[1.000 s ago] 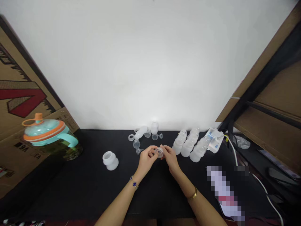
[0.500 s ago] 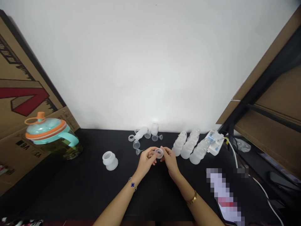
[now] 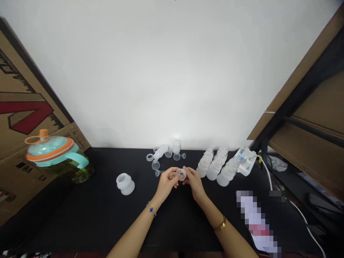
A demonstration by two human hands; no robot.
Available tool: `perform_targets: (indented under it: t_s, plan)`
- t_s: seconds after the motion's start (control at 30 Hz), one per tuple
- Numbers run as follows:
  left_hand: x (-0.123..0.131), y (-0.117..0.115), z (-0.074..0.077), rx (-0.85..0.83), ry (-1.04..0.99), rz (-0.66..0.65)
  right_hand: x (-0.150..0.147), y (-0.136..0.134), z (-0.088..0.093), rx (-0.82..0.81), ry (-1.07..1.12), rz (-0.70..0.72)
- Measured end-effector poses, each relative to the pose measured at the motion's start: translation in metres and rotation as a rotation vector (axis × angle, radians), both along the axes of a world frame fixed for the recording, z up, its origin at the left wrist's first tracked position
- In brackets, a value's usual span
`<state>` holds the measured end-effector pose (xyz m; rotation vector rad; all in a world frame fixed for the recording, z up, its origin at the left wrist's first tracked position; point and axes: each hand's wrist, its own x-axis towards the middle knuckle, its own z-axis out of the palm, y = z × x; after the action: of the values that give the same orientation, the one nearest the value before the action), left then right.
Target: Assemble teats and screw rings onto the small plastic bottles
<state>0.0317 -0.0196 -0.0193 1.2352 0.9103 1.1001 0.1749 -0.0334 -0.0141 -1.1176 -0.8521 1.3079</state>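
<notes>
Both hands meet above the middle of the black table. My left hand and my right hand pinch a small clear round plastic cap between their fingertips, its opening turned toward me. Just behind them lie loose clear parts: a small bottle on its side, little cups and tiny funnels. A clear funnel lies close to my left fingers. A gold bracelet is on my right wrist and a thin chain with a blue charm on my left.
Several frosted bottles lie in rows at the right, beside a white box with a cable. A white squat jar stands at the left. A teal and orange jug and cardboard boxes sit far left. A wooden shelf stands right.
The hands stay in the same place. The cap has been turned slightly between the fingertips.
</notes>
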Motion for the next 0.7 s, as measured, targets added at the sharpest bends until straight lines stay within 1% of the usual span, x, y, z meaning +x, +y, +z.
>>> perform_targets:
  t_s: [0.1, 0.17, 0.33, 0.53, 0.7]
  plan:
    - [0.0005, 0.0002, 0.0012, -0.002, -0.011, 0.011, 0.003, -0.0002, 0.0027, -0.099, 0.148, 0.115]
    - [0.0005, 0.001, 0.0016, -0.008, -0.015, 0.016, 0.0046, -0.0001, 0.0033, -0.128, 0.192, 0.156]
    - [-0.0007, 0.0026, 0.001, -0.023, -0.023, 0.002, 0.0054, 0.0, 0.0012, -0.15, 0.217, 0.196]
    - [-0.0018, 0.0027, 0.0034, -0.083, -0.06, 0.002, 0.0053, -0.0009, 0.0037, -0.145, 0.238, 0.203]
    - [-0.001, 0.0017, 0.0064, -0.121, -0.075, -0.025, 0.0065, -0.0026, 0.0058, -0.126, 0.198, 0.232]
